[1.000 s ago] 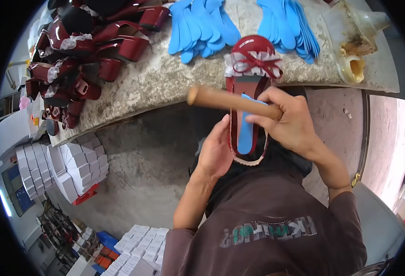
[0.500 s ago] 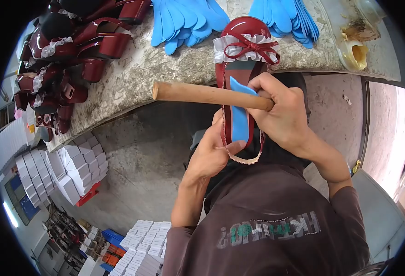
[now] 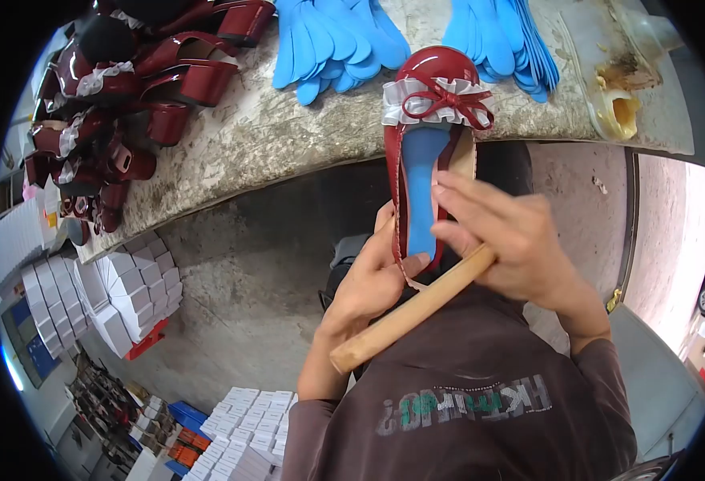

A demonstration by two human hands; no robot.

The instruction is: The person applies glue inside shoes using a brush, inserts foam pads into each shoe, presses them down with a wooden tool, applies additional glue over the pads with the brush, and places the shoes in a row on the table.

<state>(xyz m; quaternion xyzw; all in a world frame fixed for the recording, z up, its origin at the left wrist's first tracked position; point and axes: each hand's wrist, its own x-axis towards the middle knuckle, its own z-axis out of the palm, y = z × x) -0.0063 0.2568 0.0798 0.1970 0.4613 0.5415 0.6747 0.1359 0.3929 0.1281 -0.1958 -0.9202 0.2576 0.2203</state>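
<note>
A dark red shoe [image 3: 395, 160] with a white ruffle and red bow points away from me at the table edge. Inside it a blue insole [image 3: 421, 180] lies lengthwise, reaching under the ruffle. My left hand [image 3: 367, 280] grips the shoe's heel end, its thumb on the insole's lower end. With my right hand [image 3: 521, 240] I hold a wooden stick [image 3: 412, 311], slanting down to the left, while its fingertips touch the right side of the insole and shoe.
Blue insoles [image 3: 336, 44] lie fanned on the worn table [image 3: 232, 152], with a second bundle [image 3: 505, 40] further right. More red shoes [image 3: 196, 76] are heaped at the left. A glue-stained container [image 3: 617, 104] sits at the right. White boxes [image 3: 244, 425] are stacked below.
The insole has gone from bent up to lying flat, further forward in the shoe. The stick has swung from near level to a downward slant. My left hand has closed on the heel end.
</note>
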